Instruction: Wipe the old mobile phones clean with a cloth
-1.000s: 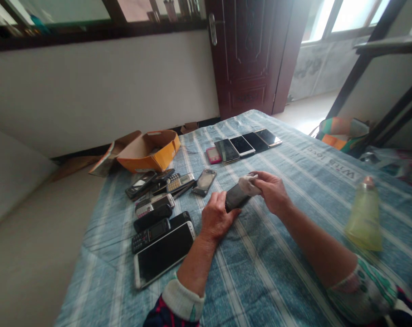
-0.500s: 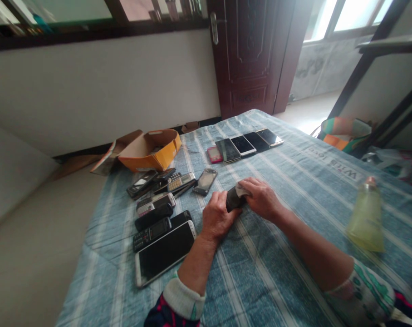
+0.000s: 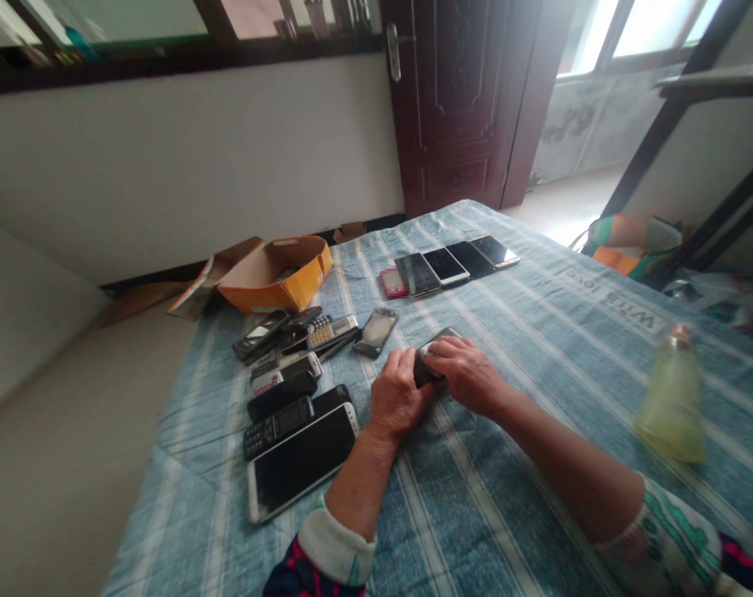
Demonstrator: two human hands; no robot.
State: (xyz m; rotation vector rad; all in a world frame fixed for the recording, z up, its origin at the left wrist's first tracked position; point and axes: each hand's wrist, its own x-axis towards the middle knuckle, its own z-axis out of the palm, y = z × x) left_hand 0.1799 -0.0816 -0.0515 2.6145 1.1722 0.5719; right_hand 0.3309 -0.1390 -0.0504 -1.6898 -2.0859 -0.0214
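Observation:
My left hand [image 3: 396,396] is closed around the near end of a dark mobile phone [image 3: 422,371] on the cloth-covered table. Over that phone bends my right hand [image 3: 468,375], its fingers pressing a small whitish wipe [image 3: 427,351] against the surface. Most of the wipe is hidden under the fingers. Just beyond my left hand lies a worn smartphone [image 3: 376,332]. Beside my left forearm are a large white-framed smartphone [image 3: 305,464] and a black keypad phone [image 3: 277,427].
Several old phones [image 3: 332,332] are heaped near an open orange cardboard box [image 3: 277,286]. Toward the far edge, several smartphones [image 3: 444,267] lie in a row by a pink-edged item [image 3: 394,283]. A yellowish bottle [image 3: 672,398] stands at right on the striped tablecloth [image 3: 507,497].
My right hand has slid with the wipe from the far end of the phone toward my left hand, uncovering the far end. My left hand keeps its hold.

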